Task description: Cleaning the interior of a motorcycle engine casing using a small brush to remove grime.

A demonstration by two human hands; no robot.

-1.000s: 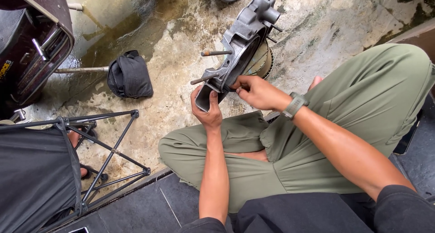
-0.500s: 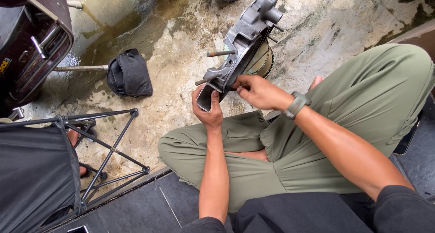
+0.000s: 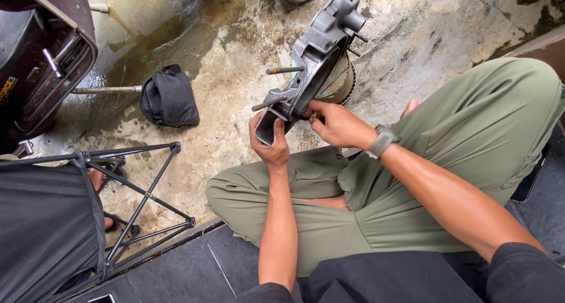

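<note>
On the stained, wet concrete floor (image 3: 223, 120), a person sits cross-legged in olive trousers (image 3: 471, 126), seen from above. Dark maroon vehicle bodywork (image 3: 41, 50) fills the upper left corner. Below it, a black folding stool (image 3: 53, 226) with crossed metal legs stands at the floor's edge, beside dark tiles (image 3: 176, 273).

Grey cast-metal engine casing (image 3: 315, 61) stands tilted on edge just ahead of the knees, its lower end toward the person, threaded studs projecting from its left side. Behind it sits a round, finned metal part (image 3: 341, 82), partly hidden; possibly a cylinder, the view is too blocked to be sure.

Black folded cloth bag (image 3: 169, 97) lies on the floor well left of the casing, near a thin metal rod (image 3: 106, 90).

Left hand (image 3: 269, 141): grip closed around the casing's lower end, thumb up along its face. Right hand (image 3: 335, 123): fingertips pinched at the casing's inner rim just above the left hand; whether they hold a small piece cannot be told. Grey-green wristwatch (image 3: 381, 141) on the right wrist.
</note>
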